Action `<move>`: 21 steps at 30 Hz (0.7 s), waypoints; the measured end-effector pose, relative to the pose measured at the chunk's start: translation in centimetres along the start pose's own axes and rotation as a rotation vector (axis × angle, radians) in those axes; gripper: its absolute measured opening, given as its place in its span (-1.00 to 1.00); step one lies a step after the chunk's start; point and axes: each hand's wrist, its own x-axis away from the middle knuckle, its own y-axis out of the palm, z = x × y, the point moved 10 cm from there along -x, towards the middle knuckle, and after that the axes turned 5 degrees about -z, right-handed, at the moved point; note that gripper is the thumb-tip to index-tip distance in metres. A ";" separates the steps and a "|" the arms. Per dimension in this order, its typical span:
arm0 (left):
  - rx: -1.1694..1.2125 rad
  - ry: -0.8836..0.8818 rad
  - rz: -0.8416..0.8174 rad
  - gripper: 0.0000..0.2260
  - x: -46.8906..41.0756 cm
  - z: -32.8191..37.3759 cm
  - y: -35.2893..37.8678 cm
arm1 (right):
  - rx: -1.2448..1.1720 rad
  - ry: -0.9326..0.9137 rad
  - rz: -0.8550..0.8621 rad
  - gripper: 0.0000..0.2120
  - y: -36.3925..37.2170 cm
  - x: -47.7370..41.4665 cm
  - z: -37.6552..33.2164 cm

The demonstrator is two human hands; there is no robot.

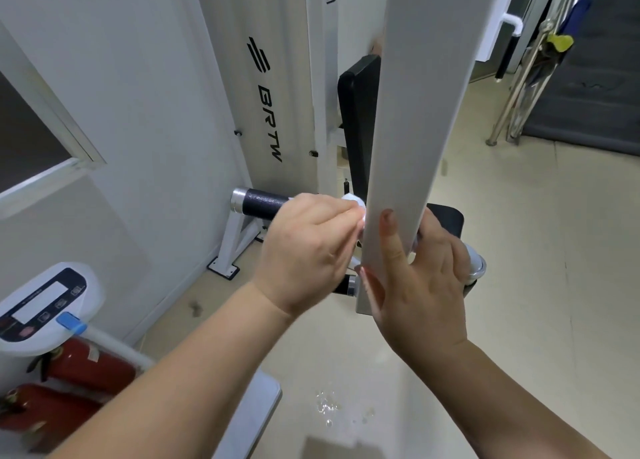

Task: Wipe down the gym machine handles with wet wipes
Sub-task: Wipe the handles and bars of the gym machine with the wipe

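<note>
A black textured handle (258, 206) with a chrome end cap sticks out to the left from the white machine arm (412, 119). My left hand (308, 250) is closed around the inner part of this handle and presses a white wet wipe (355, 202) against it. My right hand (422, 275) grips the lower end of the white arm, thumb and forefinger on its front face. A second handle's chrome end (476, 264) shows just past my right hand; most of that handle is hidden.
The machine's white weight-stack cover (273, 88) and black back pad (356, 126) stand behind the arm. Two red fire extinguishers (86, 365) and a white console (45, 306) sit at lower left. Water drops (327, 406) lie on the beige floor. Metal poles (519, 88) lean at right.
</note>
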 end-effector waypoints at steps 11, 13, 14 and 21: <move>-0.199 -0.247 0.241 -0.86 4.9 -8.0 -6.3 | 0.022 -0.018 0.014 -0.18 0.2 -0.1 -0.1; -0.188 -0.237 0.267 -0.85 4.9 -5.9 -4.2 | 0.034 -0.022 0.008 -0.15 0.6 0.0 -0.3; -0.175 -0.199 0.259 -0.85 4.4 -4.3 -2.8 | 0.038 -0.024 0.010 -0.15 0.7 0.0 -0.4; -0.177 -0.170 0.291 -0.85 3.8 -1.1 0.1 | 0.016 -0.050 -0.009 -0.29 0.2 -0.7 0.2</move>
